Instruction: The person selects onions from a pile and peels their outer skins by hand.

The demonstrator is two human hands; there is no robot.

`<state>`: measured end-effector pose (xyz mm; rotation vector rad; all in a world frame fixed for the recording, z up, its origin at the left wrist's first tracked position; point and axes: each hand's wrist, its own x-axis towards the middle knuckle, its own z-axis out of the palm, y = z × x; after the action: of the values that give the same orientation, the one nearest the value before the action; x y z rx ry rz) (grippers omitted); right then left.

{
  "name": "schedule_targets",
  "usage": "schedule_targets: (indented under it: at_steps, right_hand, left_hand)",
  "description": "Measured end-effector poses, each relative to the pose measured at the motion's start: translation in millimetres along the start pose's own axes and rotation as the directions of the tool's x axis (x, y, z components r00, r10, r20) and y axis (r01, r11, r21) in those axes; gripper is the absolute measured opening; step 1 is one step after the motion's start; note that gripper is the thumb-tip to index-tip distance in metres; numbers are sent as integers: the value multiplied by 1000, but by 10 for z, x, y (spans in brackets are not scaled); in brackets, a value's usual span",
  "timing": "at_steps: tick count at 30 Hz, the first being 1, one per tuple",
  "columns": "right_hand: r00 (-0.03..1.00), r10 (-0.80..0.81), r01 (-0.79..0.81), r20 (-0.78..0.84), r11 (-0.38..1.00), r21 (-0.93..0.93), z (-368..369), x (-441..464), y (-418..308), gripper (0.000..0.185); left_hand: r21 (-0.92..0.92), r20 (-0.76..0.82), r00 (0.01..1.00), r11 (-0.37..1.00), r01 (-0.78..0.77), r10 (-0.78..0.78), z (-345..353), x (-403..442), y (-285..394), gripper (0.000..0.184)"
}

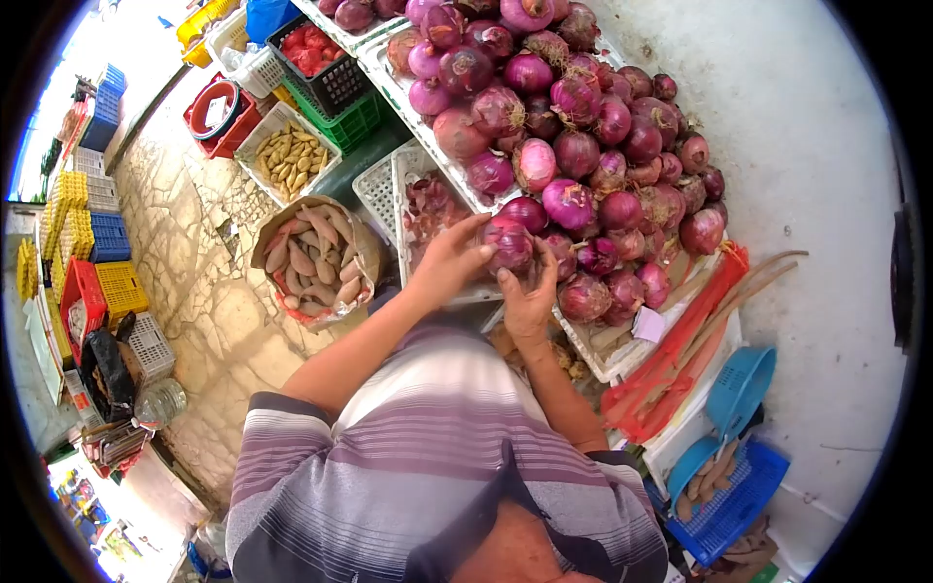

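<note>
A red onion [508,244] with shiny purple skin is between my two hands, at the near edge of a large onion pile. My left hand [450,260] grips it from the left, its thumb and fingers against the skin. From the lower right, my right hand [530,299] closes on the same onion with thumb and fingertips. More red onions [575,154] are heaped on white trays just beyond. Under my left wrist side sits a white crate [406,209] with loose onion skins [432,204] in it.
A bag of sweet potatoes [313,255] stands to the left, with a crate of small yellowish roots [289,160] behind it. Red netting [671,355], sticks and blue baskets [741,392] lie to the right, beside a pale wall [807,175]. Stacked crates [119,291] line the far left.
</note>
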<state>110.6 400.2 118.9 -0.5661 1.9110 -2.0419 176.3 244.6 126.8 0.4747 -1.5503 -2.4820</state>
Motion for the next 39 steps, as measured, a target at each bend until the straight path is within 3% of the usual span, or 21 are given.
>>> schedule_targets:
  at_steps: [4,7,10,14,18,23,26,29,31,34,39]
  right_hand:
    - [1000,22,-21,-18,998,60,-7,29,-87,76]
    - [1000,11,-10,-26,999,43,-34,25,-101,76]
    - [999,-42,43,-32,998,46,-39,39,-146,79]
    - [993,-110,115,-51,988,107,-31,29,-138,84]
    - [979,-205,200,-13,967,-159,-174,26,-43,86]
    - [915,-388,394,111,799,-455,-213,19,-115,87]
    - [918,-375,388,133,770,-506,-171,8,-207,85]
    - [963,-270,263,20,916,-301,-120,-21,-84,82]
    - [972,-235,231,19,929,-289,-133,-27,-46,80]
    - [982,-189,188,24,948,-257,-151,-3,-37,77]
    - [999,-50,50,-3,996,-71,-140,42,-332,70]
  left_hand:
    - [-166,21,1000,986,9,-6,72,41,-16,62]
    - [-386,43,979,900,202,-202,154,18,122,63]
    - [-394,81,961,877,274,-264,169,27,128,65]
    - [-447,65,984,876,180,-168,281,76,109,64]
    - [-487,63,988,859,156,-144,392,84,201,60]
    - [-526,9,998,849,52,-55,452,105,126,49]
    - [-498,-56,997,867,24,-59,425,142,11,42]
    - [-424,-91,995,906,-6,-37,403,146,-26,39]
    - [-302,-116,993,953,-33,-2,371,158,-88,40]
    - [2,-109,989,994,-105,105,289,150,-115,43]
    - [-157,-20,1000,987,-16,13,365,26,87,61]
